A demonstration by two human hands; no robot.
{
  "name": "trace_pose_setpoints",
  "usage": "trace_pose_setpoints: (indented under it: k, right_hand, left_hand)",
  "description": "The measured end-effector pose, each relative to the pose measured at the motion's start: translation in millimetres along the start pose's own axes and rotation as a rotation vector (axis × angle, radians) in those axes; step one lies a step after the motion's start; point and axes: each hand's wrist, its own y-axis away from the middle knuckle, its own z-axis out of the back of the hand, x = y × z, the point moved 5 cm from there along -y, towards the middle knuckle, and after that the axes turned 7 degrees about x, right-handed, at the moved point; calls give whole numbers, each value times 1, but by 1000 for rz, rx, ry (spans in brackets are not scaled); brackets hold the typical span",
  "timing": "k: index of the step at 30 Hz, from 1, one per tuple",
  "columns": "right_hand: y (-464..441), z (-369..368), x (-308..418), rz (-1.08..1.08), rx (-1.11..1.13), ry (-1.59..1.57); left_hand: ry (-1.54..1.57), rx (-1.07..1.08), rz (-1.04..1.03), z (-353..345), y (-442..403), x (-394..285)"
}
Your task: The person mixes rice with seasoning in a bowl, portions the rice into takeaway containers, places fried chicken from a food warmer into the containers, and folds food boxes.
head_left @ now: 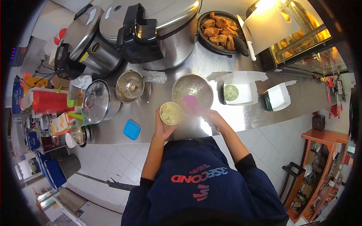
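My left hand [163, 125] is wrapped round a small round cup of greenish rice [170, 113], its open top facing up. The cup is at the lower left rim of a steel mixing bowl [200, 84], which has bits of food stuck inside. At the bowl's lower right my right hand [215, 119] is closed round the handle end of a pink rice paddle [191, 103]. The paddle's head, blurred, lies over the bowl. Right of the bowl, an open white takeaway box [247, 94] holds a round mound of rice [230, 92].
A second white box [279, 96] stands further right. Behind are large steel rice cookers [177, 47], a dark stone dish of fried chicken [218, 30] and a knife [249, 45]. To the left sit a smaller steel bowl [124, 94], a lidded pot [113, 107] and a blue lid [132, 130].
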Motion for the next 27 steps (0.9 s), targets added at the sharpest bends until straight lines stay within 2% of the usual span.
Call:
trace_pose_setpoints:
  k: [5, 7, 8, 10, 11, 14, 15, 16, 18, 22, 23, 26, 27]
  right_hand:
    - [10, -9, 12, 51, 16, -93]
    - [25, -18, 29, 139, -19, -25]
    - [33, -25, 41, 234, -37, 46]
    - [45, -46, 56, 422, -74, 182]
    - [40, -53, 52, 671, -104, 311]
    - [73, -106, 63, 959, -493, 872]
    - [88, -124, 73, 1107, -510, 1090]
    - [87, -125, 71, 1064, -554, 1156]
    - [89, -126, 73, 972, -637, 1287]
    - [114, -110, 109, 863, -779, 852]
    - [115, -109, 116, 766, -685, 827]
    - [102, -123, 111, 653, -482, 913]
    - [103, -137, 109, 546, -484, 1018]
  left_hand:
    - [42, -19, 5, 26, 1, -7]
    - [-64, -143, -132, 35, 4, -15]
    - [-117, -207, -202, 38, 6, -20]
    - [-94, -129, -229, 34, 4, -29]
    - [-85, -89, -239, 31, 1, -33]
    - [-71, 29, -249, 9, -16, -35]
    - [-116, 49, -285, 0, -20, -37]
    - [-160, 68, -322, -8, -23, -38]
    - [60, 179, -130, -31, -22, -38]
    - [79, 347, -9, -42, -29, -43]
    - [51, 348, -33, -47, -29, -45]
    - [-35, 333, -103, -58, -31, -43]
    - [-65, 317, -128, -53, -36, -41]
